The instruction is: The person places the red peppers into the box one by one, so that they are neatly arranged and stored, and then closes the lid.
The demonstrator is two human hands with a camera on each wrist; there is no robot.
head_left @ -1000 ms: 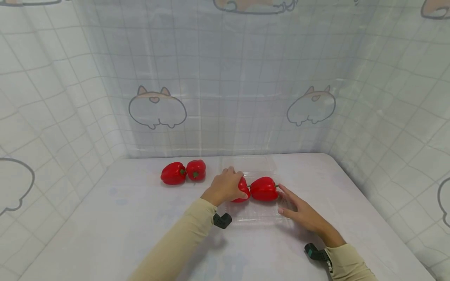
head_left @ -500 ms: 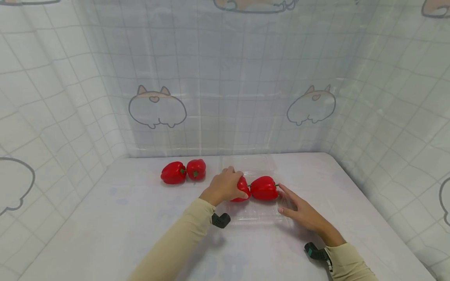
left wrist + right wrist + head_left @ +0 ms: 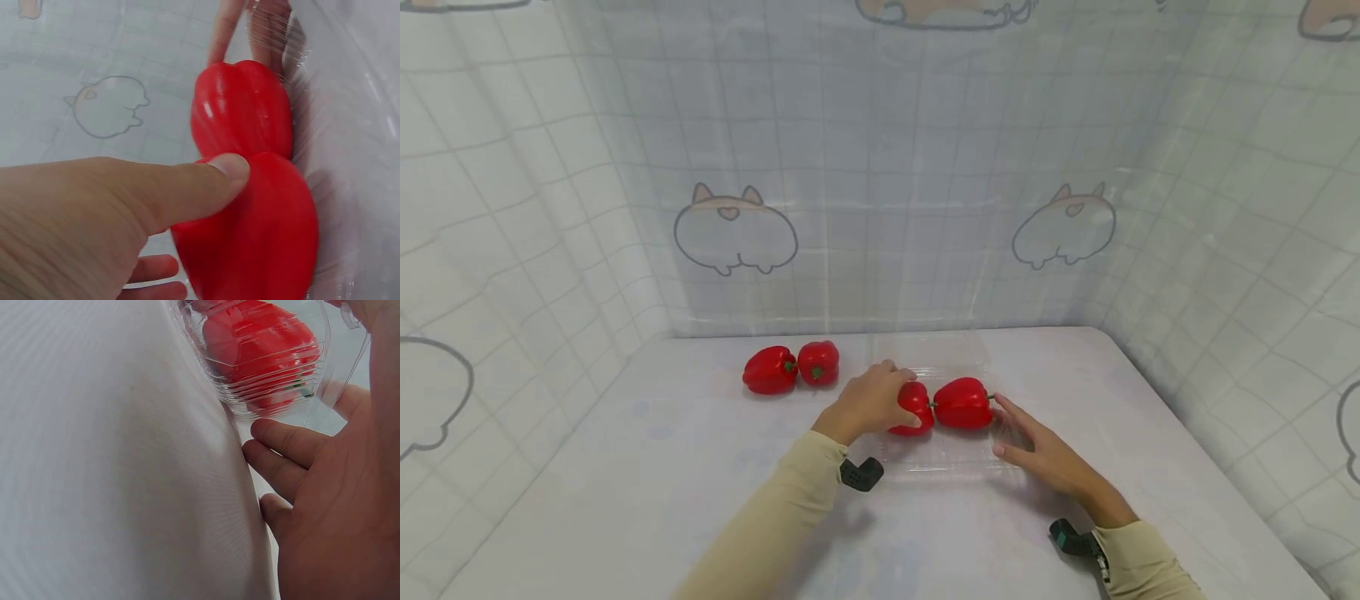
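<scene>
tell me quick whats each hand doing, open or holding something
Left hand: holding the left red pepper in the clear container.
Right hand: open, fingers loosely extended at the container's right end.

Between my left hand (image 3: 863, 407) and right hand (image 3: 1051, 458) two peppers (image 3: 963, 404) lie in a box (image 3: 936, 455), two other peppers (image 3: 771, 372) left of both.

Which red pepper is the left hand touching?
The left red bell pepper in the clear plastic box, under the thumb of the left hand. The other boxed pepper lies beside the right hand; two peppers lie outside.
</scene>
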